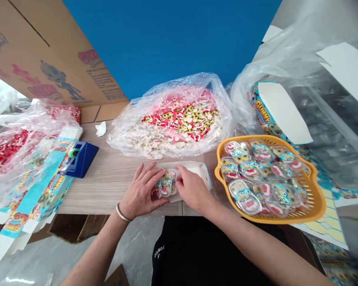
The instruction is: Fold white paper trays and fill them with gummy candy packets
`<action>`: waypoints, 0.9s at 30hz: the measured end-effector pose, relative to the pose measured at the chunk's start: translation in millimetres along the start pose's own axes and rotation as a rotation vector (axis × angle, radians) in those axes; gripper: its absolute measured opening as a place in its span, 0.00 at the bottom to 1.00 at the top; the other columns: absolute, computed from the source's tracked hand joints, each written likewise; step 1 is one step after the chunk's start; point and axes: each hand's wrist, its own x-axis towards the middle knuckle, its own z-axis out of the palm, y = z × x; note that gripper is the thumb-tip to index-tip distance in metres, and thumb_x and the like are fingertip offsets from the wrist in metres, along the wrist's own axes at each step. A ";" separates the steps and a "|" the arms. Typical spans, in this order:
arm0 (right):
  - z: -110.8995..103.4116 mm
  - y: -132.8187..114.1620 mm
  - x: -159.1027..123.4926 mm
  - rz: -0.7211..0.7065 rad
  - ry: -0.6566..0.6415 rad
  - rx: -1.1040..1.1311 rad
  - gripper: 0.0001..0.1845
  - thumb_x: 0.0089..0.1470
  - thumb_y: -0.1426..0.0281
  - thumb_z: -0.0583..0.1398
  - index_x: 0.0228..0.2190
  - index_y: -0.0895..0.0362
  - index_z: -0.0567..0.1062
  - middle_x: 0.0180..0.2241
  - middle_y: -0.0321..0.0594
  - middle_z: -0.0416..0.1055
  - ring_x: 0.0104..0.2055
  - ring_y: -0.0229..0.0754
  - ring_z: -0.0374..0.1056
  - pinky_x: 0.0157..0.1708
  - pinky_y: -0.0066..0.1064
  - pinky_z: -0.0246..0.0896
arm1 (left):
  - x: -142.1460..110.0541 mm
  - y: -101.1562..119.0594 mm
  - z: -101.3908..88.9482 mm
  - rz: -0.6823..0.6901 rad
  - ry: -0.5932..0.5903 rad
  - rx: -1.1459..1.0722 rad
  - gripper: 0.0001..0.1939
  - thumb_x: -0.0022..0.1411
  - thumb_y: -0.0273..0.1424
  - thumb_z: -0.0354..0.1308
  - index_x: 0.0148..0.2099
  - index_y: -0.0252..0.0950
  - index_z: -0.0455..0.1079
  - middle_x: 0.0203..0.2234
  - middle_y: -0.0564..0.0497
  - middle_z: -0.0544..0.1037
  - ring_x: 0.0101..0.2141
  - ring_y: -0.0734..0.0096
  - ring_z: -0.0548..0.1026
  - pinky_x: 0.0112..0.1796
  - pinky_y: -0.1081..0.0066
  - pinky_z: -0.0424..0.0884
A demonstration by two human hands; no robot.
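Several small clear plastic gummy candy packs (166, 186) with blue printed labels stand in a row inside an open white cardboard tray (201, 172) on the table. My left hand (143, 190) is closed around their left end, its fingers over the top and its thumb along the near side. At the right end, my right hand (192, 188) is curled, with thumb and index finger pinching the last pack. My palms hide part of the tray.
A yellow basket (319, 198) of candy packs stands at right. Behind my hands lies a clear bag of loose gummies (179, 123). Leftward are a blue tape dispenser (82, 159), flat printed cartons (47, 186) and a bag of red gummies (8, 147). A printed box (282, 111) leans at back right.
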 end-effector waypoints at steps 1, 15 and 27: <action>1.1 1.1 3.8 -0.010 0.021 0.026 0.21 0.60 0.75 0.55 0.54 0.58 0.69 0.41 0.44 0.79 0.45 0.48 0.75 0.43 0.34 0.60 | 0.2 -0.3 0.2 -0.002 0.002 0.000 0.44 0.58 0.52 0.64 0.69 0.37 0.56 0.60 0.38 0.70 0.66 0.42 0.58 0.66 0.42 0.47; 10.4 17.6 24.5 -0.043 0.006 0.249 0.16 0.55 0.76 0.58 0.46 0.58 0.75 0.48 0.45 0.77 0.48 0.44 0.71 0.50 0.35 0.62 | 3.5 0.1 5.5 -0.058 0.020 0.011 0.43 0.58 0.53 0.64 0.67 0.38 0.55 0.59 0.38 0.71 0.66 0.44 0.61 0.66 0.44 0.48; 12.7 6.0 34.5 0.191 -0.022 0.414 0.09 0.58 0.71 0.58 0.34 0.57 0.80 0.38 0.40 0.80 0.41 0.42 0.74 0.42 0.30 0.65 | 6.3 -2.7 6.3 -0.024 -0.002 0.048 0.43 0.59 0.52 0.62 0.69 0.40 0.54 0.58 0.39 0.72 0.65 0.42 0.61 0.64 0.44 0.51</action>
